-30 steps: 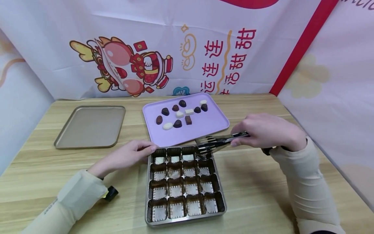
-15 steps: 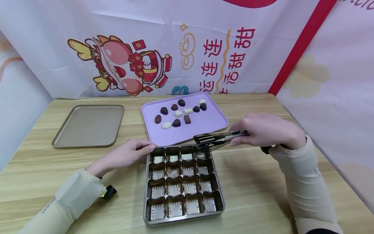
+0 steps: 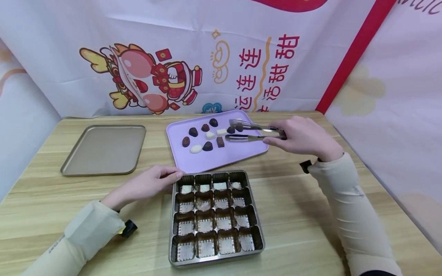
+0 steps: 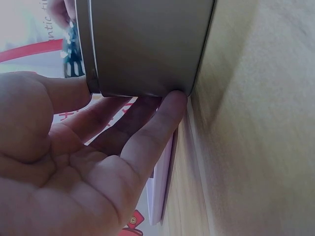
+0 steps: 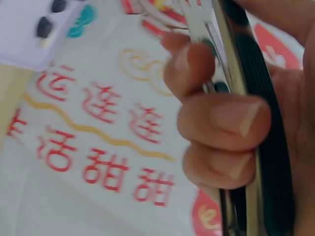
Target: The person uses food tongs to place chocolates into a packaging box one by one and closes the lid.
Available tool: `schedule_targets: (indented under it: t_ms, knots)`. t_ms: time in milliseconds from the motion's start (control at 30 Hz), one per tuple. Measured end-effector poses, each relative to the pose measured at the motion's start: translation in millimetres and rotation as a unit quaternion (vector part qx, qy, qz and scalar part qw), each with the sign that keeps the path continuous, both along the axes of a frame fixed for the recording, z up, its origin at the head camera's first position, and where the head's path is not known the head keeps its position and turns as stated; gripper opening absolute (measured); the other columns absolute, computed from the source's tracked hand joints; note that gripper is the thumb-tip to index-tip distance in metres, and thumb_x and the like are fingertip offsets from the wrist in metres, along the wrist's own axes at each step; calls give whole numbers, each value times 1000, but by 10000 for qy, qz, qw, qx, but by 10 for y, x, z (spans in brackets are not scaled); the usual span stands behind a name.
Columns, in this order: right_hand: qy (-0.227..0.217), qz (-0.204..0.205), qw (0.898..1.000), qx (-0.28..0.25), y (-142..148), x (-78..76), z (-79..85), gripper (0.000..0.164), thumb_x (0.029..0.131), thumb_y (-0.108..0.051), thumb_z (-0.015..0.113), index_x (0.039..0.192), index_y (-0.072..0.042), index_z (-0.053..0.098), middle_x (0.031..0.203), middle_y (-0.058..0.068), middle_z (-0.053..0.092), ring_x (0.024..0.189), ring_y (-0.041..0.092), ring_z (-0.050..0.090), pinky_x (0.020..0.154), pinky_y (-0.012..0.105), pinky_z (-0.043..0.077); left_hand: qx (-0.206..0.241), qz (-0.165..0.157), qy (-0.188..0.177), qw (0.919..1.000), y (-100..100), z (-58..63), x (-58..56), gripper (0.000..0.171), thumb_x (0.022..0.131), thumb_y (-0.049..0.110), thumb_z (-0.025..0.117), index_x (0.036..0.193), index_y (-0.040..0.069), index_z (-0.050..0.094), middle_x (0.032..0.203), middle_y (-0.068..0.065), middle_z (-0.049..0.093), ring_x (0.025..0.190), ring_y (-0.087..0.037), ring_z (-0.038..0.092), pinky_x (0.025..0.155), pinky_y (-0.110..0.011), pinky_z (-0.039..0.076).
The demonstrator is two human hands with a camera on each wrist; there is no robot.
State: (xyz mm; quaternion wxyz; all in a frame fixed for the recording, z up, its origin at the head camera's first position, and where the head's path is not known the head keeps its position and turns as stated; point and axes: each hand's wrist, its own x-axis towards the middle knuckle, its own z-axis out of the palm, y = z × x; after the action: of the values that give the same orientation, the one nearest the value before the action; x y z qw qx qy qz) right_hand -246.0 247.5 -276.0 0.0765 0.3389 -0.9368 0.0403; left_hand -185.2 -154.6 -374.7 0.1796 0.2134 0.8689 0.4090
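My left hand (image 3: 150, 184) holds the far left corner of a square metal tin (image 3: 215, 262), thumb at the rim and fingers against its side in the left wrist view. A brown plastic insert (image 3: 207, 214) divides the tin into rows of compartments; a white chocolate (image 3: 220, 186) lies in each one of the far row. My right hand (image 3: 304, 138) grips slotted metal tongs (image 3: 246, 138) with dark handles (image 5: 263, 142). The tongs' arms stand apart above the right part of the lilac tray (image 3: 238, 152), with no chocolate visibly pinched. Several dark, brown and white chocolates (image 3: 207, 146) lie on that tray.
A bare gold-brown metal tray (image 3: 105, 149) rests at the far left of the wooden table (image 3: 148, 245). Behind the table hangs a printed white cloth (image 3: 224, 23), and another pale wall rises along the right edge.
The tongs have lifted from the tin's far right compartment and moved away to above the lilac tray. A white chocolate now shows in that compartment. My left hand has stayed put.
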Motion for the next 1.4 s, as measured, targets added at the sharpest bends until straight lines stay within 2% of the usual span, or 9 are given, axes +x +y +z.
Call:
schedule_targets:
  t_ms: [67, 200, 367, 467, 667, 733, 967, 1133, 1400]
  knots:
    - [90, -255, 9996, 84, -15, -89, -86, 37, 89, -54, 58, 97, -17, 62, 63, -5, 50, 57, 13, 47, 52, 33, 39, 15, -22, 8, 10000, -3, -6, -1, 34, 100, 39, 47, 119, 16, 63, 66, -3, 43, 57, -16, 38, 58, -35, 42]
    - [254, -564, 9979, 193, -92, -197, -242, 48, 90, -54, 57, 112, -11, 62, 73, -1, 57, 65, 18, 53, 55, 40, 44, 30, -53, 32, 10000, -4, -7, 3, 35, 101, 39, 46, 120, 14, 63, 72, -3, 47, 64, -18, 43, 70, -35, 44]
    - [283, -951, 9946, 301, -289, -213, -383, 44, 91, -54, 55, 92, -11, 62, 67, 0, 52, 60, 21, 52, 49, 41, 42, 50, -50, 73, 9999, -11, 2, 6, 34, 101, 38, 46, 119, 15, 63, 84, -2, 56, 75, -19, 49, 79, -36, 43]
    - [111, -1202, 9922, 319, -395, -205, -462, 44, 92, -53, 55, 88, -10, 61, 67, 2, 52, 58, 21, 50, 48, 39, 40, 60, -61, 90, 9999, -15, 0, 2, 34, 101, 38, 45, 119, 15, 63, 92, 0, 59, 81, -20, 52, 81, -36, 43]
    - [68, -1188, 9923, 343, -518, -179, -584, 41, 91, -48, 58, 81, -8, 56, 62, 3, 49, 53, 20, 48, 44, 35, 39, 91, -47, -3, 9999, -11, 4, 2, 33, 101, 38, 46, 117, 15, 63, 83, -5, 55, 71, -20, 46, 76, -36, 43]
    - [15, -1209, 9920, 373, -546, -174, -616, 41, 91, -48, 59, 79, -9, 55, 62, 4, 49, 53, 20, 48, 43, 34, 39, 96, -48, 0, 9999, -9, 7, 5, 33, 101, 38, 46, 117, 15, 63, 86, -3, 57, 73, -20, 47, 77, -36, 43]
    - [-417, -1489, 9875, 311, -620, -168, -701, 42, 93, -48, 55, 88, -7, 58, 69, 5, 53, 58, 20, 51, 46, 33, 42, 76, 0, -21, 10000, -3, 9, 3, 34, 101, 38, 46, 118, 15, 63, 78, -7, 51, 67, -20, 43, 74, -36, 43]
    - [-528, -1480, 9869, 354, -640, -156, -718, 42, 94, -49, 54, 92, -7, 59, 73, 5, 54, 61, 21, 53, 49, 33, 43, 56, -3, 14, 10000, -3, 5, 1, 36, 101, 39, 46, 120, 14, 63, 85, -5, 56, 70, -20, 45, 77, -35, 43]
    - [-438, -1234, 9905, 424, -673, -128, -740, 41, 93, -48, 55, 87, -8, 58, 68, 3, 52, 56, 18, 51, 43, 31, 41, 52, 25, -36, 10000, 0, 16, 7, 32, 101, 38, 47, 116, 16, 64, 71, -5, 43, 63, -19, 39, 61, -36, 41]
